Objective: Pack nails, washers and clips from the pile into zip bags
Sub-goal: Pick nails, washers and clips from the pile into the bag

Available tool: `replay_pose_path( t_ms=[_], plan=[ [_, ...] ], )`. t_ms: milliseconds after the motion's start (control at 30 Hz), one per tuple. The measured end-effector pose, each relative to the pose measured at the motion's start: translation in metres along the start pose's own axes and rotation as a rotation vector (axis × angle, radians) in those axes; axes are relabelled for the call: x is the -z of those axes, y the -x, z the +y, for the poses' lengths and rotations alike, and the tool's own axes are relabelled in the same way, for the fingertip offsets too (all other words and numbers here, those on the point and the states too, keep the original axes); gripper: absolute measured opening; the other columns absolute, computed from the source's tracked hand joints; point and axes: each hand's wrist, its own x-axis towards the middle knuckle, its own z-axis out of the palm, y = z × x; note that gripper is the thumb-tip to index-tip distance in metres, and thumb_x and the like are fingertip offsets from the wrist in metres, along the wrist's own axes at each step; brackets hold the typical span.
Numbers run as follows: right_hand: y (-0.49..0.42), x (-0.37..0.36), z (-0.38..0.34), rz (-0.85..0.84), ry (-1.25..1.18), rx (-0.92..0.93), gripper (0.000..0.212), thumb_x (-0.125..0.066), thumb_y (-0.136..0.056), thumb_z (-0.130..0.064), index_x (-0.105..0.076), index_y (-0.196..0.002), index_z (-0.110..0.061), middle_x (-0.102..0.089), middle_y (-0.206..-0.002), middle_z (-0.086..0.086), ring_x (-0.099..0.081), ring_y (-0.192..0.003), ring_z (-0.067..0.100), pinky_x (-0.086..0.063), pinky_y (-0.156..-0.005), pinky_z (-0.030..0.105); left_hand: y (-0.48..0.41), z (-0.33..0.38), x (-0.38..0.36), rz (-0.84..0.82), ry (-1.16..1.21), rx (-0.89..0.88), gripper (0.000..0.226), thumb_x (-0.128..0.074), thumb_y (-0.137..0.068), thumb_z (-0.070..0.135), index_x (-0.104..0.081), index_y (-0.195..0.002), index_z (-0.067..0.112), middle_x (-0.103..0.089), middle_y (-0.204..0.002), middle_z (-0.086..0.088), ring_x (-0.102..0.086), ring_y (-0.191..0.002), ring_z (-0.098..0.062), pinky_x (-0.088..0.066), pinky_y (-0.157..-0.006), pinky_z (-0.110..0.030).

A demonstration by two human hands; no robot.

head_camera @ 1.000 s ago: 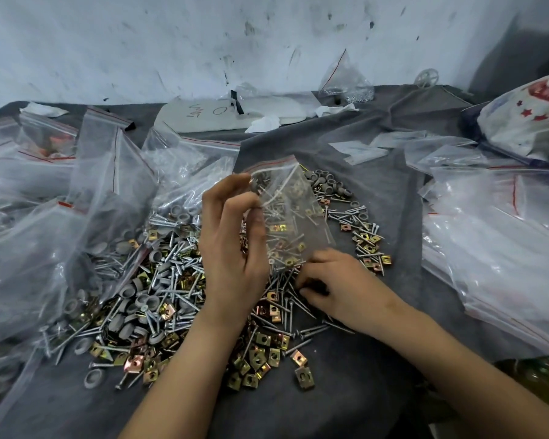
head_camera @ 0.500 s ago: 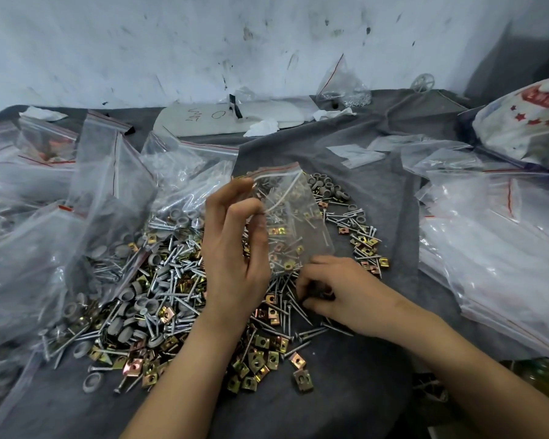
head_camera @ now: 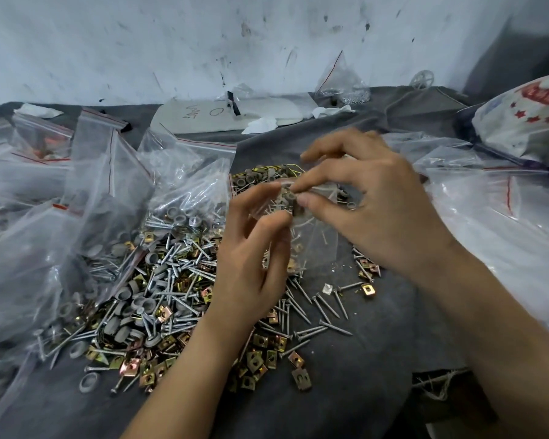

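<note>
Head view. Both hands are raised over the worktop (head_camera: 346, 391), which is covered with grey cloth, and they meet at the mouth of a small clear zip bag (head_camera: 317, 245).

Left hand (head_camera: 248, 267): back of the hand toward the camera, fingers curled. Thumb and forefinger pinch the left edge of the bag's mouth. The bag hangs from this grip, just above the pile (head_camera: 171, 280), and its lower part holds a few nails and clips.

Right hand (head_camera: 384, 217): thumb and forefinger pinch a small cluster of grey washers (head_camera: 293, 202) at the bag's mouth, touching the plastic. The other fingers are spread, lifted and loosely bent, holding nothing. This hand is motion-blurred, so the number of washers cannot be told.

The pile lies on the cloth below and to the left of the hands. It consists of nails (head_camera: 327, 307), more grey washers and brass-coloured clips (head_camera: 260, 353), all mixed. Loose nails and clips spread out toward the near edge.

Filled bags (head_camera: 29, 248) are heaped at the left, touching the pile. Flat clear bags (head_camera: 504, 223) lie at the right, apart from the pile. A white board (head_camera: 222, 117) lies at the back, near the wall.
</note>
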Motion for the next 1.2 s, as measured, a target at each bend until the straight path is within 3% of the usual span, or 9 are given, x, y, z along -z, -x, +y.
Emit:
replay_pose_path(
  t_ms=[100, 200, 267, 333, 433, 500, 700, 900, 1200],
  plan=[
    [0.007, 0.002, 0.005, 0.122, -0.106, -0.054, 0.015, -0.070, -0.084, -0.019, -0.072, -0.098, -0.018, -0.060, -0.109, -0.001, -0.055, -0.104, 0.007, -0.041, -0.087, 0.013, -0.002, 0.000, 0.001, 0.038, -0.026, 0.037, 0.011, -0.043, -0.101, 0.013, -0.054, -0.103, 0.010, -0.045, -0.124, -0.014, -0.049, -0.121, -0.019, -0.039, -0.101, -0.022],
    [0.022, -0.005, 0.008, 0.238, -0.179, -0.083, 0.005, -0.066, -0.085, -0.013, -0.068, -0.090, -0.012, -0.061, -0.088, -0.002, -0.056, -0.080, 0.002, -0.043, -0.071, 0.010, -0.003, -0.002, 0.002, 0.098, -0.082, 0.099, 0.008, -0.047, -0.096, 0.009, -0.052, -0.102, 0.011, -0.051, -0.120, -0.019, -0.049, -0.116, -0.018, -0.038, -0.098, -0.018],
    [0.036, -0.020, 0.004, 0.099, -0.266, -0.106, 0.004, -0.064, -0.083, -0.012, -0.067, -0.084, -0.013, -0.059, -0.078, -0.009, -0.054, -0.072, 0.001, -0.040, -0.067, 0.007, -0.005, -0.004, 0.004, 0.145, -0.097, 0.137, 0.009, -0.047, -0.095, 0.008, -0.051, -0.101, 0.011, -0.054, -0.117, -0.022, -0.051, -0.114, -0.021, -0.040, -0.095, -0.021],
    [0.047, -0.039, 0.002, -0.161, -0.221, -0.092, 0.005, -0.065, -0.082, -0.013, -0.070, -0.080, -0.013, -0.056, -0.076, -0.012, -0.051, -0.073, -0.001, -0.038, -0.068, 0.008, -0.005, -0.004, 0.006, 0.164, -0.086, 0.170, 0.009, -0.046, -0.095, 0.008, -0.051, -0.101, 0.012, -0.054, -0.117, -0.021, -0.053, -0.112, -0.026, -0.044, -0.091, -0.028],
    [0.058, -0.068, 0.007, -0.530, -0.017, -0.080, 0.016, -0.061, -0.088, -0.022, -0.070, -0.100, -0.016, -0.056, -0.097, -0.003, -0.051, -0.096, 0.009, -0.043, -0.086, 0.028, -0.004, -0.004, 0.007, 0.158, -0.080, 0.187, 0.009, -0.045, -0.095, 0.009, -0.052, -0.101, 0.010, -0.053, -0.118, -0.018, -0.054, -0.111, -0.029, -0.048, -0.088, -0.034],
    [0.062, -0.077, 0.008, -0.624, 0.067, -0.125, 0.026, -0.057, -0.091, -0.030, -0.065, -0.113, -0.019, -0.053, -0.112, 0.000, -0.047, -0.111, 0.017, -0.042, -0.094, 0.035, -0.004, -0.005, 0.006, 0.152, -0.082, 0.189, 0.011, -0.045, -0.095, 0.007, -0.054, -0.101, 0.007, -0.053, -0.118, -0.019, -0.054, -0.111, -0.028, -0.049, -0.087, -0.036],
    [0.060, -0.080, 0.008, -0.667, 0.153, -0.158, 0.037, -0.058, -0.090, -0.040, -0.059, -0.119, -0.018, -0.049, -0.115, 0.000, -0.042, -0.113, 0.019, -0.042, -0.095, 0.038, -0.003, -0.005, 0.006, 0.136, -0.091, 0.191, 0.013, -0.045, -0.095, 0.007, -0.057, -0.100, 0.004, -0.054, -0.117, -0.021, -0.054, -0.110, -0.028, -0.049, -0.085, -0.037],
    [0.066, -0.080, 0.005, -0.499, -0.015, -0.128, 0.032, -0.062, -0.088, -0.025, -0.059, -0.119, -0.019, -0.051, -0.115, 0.001, -0.046, -0.112, 0.018, -0.043, -0.093, 0.038, -0.003, -0.005, 0.006, 0.147, -0.084, 0.190, 0.014, -0.045, -0.095, 0.005, -0.058, -0.098, 0.000, -0.054, -0.117, -0.021, -0.055, -0.109, -0.029, -0.050, -0.082, -0.042],
    [0.063, -0.092, 0.001, -0.563, 0.141, -0.037, 0.038, -0.058, -0.089, -0.027, -0.053, -0.126, -0.024, -0.048, -0.123, -0.001, -0.034, -0.122, 0.020, -0.038, -0.101, 0.037, -0.003, -0.006, 0.006, 0.155, -0.064, 0.186, 0.009, -0.045, -0.096, 0.008, -0.051, -0.101, 0.013, -0.054, -0.118, -0.017, -0.054, -0.111, -0.025, -0.049, -0.085, -0.037]
  ],
)
